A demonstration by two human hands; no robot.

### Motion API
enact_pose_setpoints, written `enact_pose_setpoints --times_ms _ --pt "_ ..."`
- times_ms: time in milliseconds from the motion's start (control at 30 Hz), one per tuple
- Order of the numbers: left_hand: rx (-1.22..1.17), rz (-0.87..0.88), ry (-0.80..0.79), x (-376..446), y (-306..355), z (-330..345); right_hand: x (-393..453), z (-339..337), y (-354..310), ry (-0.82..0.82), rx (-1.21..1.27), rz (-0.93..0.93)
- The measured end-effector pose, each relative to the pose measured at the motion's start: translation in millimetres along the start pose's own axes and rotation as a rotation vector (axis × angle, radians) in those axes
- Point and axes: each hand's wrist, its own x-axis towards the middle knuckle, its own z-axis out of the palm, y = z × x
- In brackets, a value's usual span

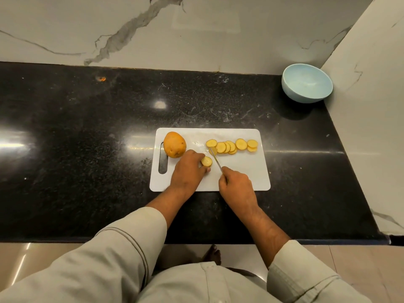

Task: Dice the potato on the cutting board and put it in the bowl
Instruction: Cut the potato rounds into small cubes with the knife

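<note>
Warm, fairly dim indoor light from overhead. The glossy black surface [87, 149] throws back bright glare spots at center and far left, plus a streak right of the board [240, 171]. The bowl [307, 83] casts a soft shadow. Wide-angle bending curves the edges; detail is slightly soft.

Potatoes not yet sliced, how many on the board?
2. One whole potato at the cutting board's far-left corner by the handle slot; one cut potato end held by the left hand. Part of it is hidden by the fingers.
</note>
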Motion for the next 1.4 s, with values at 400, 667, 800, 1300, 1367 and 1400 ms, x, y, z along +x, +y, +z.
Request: enact_pose_setpoints --times_ms 400,667,800,1300,1367,1400 --pt "-0.044 -0.08 -0.043 0.7 1.1 -0.2 0.5 -0.7 3.2 -0.011 0.012 -0.031" --pt "-0.114 -0.113 0.029 -4.2 0.7 0.3 1.6 -4.5 4.5 -0.047 -0.021 -0.039" --pt "-0.119 -0.097 -0.012 -0.4 -2.1 -2.0 -4.2 -3.8 -0.8 -0.053 -0.02 -0.019" --pt "-0.053 -0.022 -0.012 1.7 11.2 7.6 -3.1 -6.6 -3.7 -0.059 -0.069 0.042" --pt "-0.038 -0.012 -0.007 1.1 10.9 6.1 -4.8 -5.8 -3.1 -0.064 -0.077 0.037" --pt "-0.025 -0.011 -0.005 0.4 9.5 5.2 -6.1 -5.2 -2.9 -0.066 -0.074 0.036"
